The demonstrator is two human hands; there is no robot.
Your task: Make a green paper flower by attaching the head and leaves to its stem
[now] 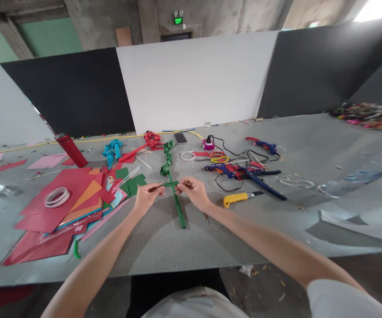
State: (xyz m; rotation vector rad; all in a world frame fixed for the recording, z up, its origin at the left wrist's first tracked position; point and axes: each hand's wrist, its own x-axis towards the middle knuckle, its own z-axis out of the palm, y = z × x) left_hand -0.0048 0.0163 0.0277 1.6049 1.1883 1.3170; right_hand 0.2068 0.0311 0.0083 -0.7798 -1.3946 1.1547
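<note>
A narrow green paper strip (170,184) is stretched level between my two hands. Its left end is pinched in my left hand (147,196), and the fingers of my right hand (192,191) are closed on the other end. Below and behind it lies a green paper piece with a rolled stem (178,210) towards me and curled green folds (167,154) at the far end. The strip crosses over this stem; whether they touch I cannot tell. Left of my hands lie several green paper squares (133,183).
Coloured paper sheets (78,183) with a tape roll (57,197) and a red bottle (72,150) are on the left. Red (152,138) and blue (112,150) paper pieces lie behind. To the right are glue guns (222,169), a yellow utility knife (237,198) and cords.
</note>
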